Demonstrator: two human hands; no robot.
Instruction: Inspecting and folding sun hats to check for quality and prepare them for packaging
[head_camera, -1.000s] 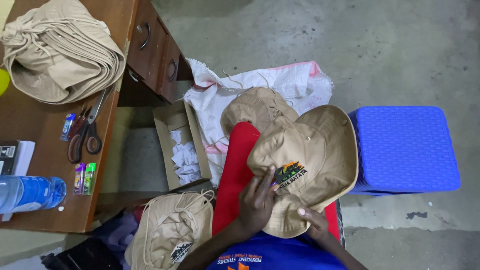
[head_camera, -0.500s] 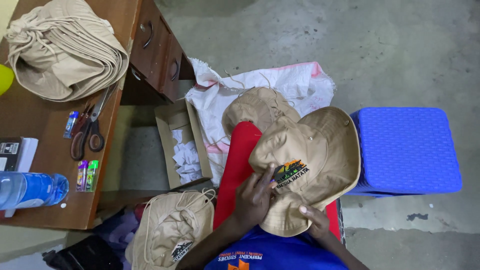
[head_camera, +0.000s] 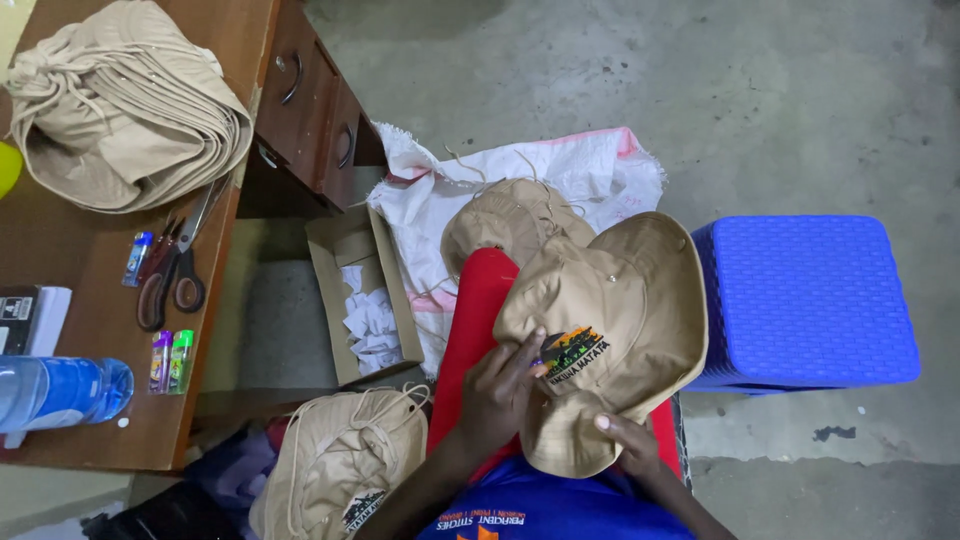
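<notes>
- Our left hand (head_camera: 500, 390) presses fingers flat beside the tan hat's (head_camera: 610, 320) embroidered badge (head_camera: 575, 352) — steadying it.
- Our right hand (head_camera: 628, 445) pinches the brim, keeping the cloth taut.

An open brown cardboard box (head_camera: 362, 292) sits on the floor beside the wooden desk, white crumpled paper inside. Behind it lies a white woven plastic sack (head_camera: 520, 175) with pink edging. On the tan hat (head_camera: 620, 310) is an embroidered badge (head_camera: 575, 355), black with green and orange. A small dark boxed packet (head_camera: 22, 318) rests at the desk's left edge.
</notes>
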